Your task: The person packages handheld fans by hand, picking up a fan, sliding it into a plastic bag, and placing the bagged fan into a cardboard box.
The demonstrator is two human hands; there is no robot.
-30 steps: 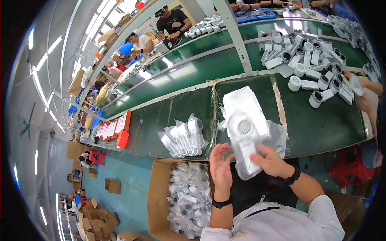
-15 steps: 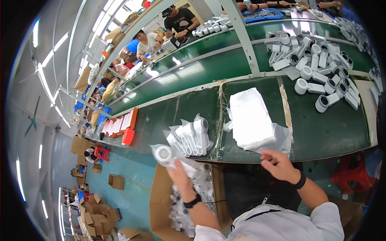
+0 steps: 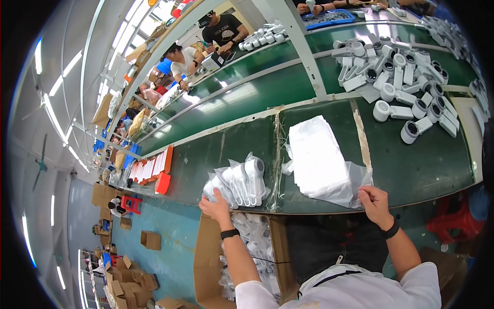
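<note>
Left hand (image 3: 215, 207) on bagged dryers (image 3: 237, 181); right hand (image 3: 374, 204) on bag stack (image 3: 320, 160).

I see a white short-sleeved shirt with a thin dark line across the chest, and dark trousers below it. My left hand (image 3: 216, 207) has a black band on its wrist, my right hand (image 3: 374, 202) a black band too; both forearms are bare
</note>
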